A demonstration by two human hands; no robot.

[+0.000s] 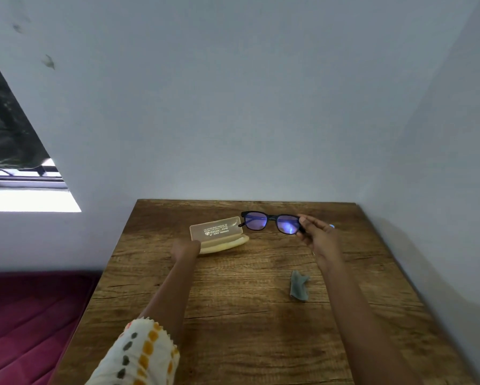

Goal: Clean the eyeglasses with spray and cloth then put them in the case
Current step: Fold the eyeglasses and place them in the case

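Observation:
Black-framed eyeglasses [270,222] with bluish lenses hang above the far part of the wooden table [233,315], lenses facing me. My right hand [318,234] pinches them at their right end. A pale yellow glasses case [219,236] lies open to the left of the glasses, its lid raised with printed text inside. My left hand [185,249] rests on the case's near left end, fingers curled against it. A small grey cloth [298,284] lies crumpled on the table, near my right forearm. A small blue object [331,226] peeks out behind my right hand.
The table stands in a corner, with white walls behind it and to its right. A window [24,187] is at the left. A dark red mattress [30,323] lies below the table's left edge.

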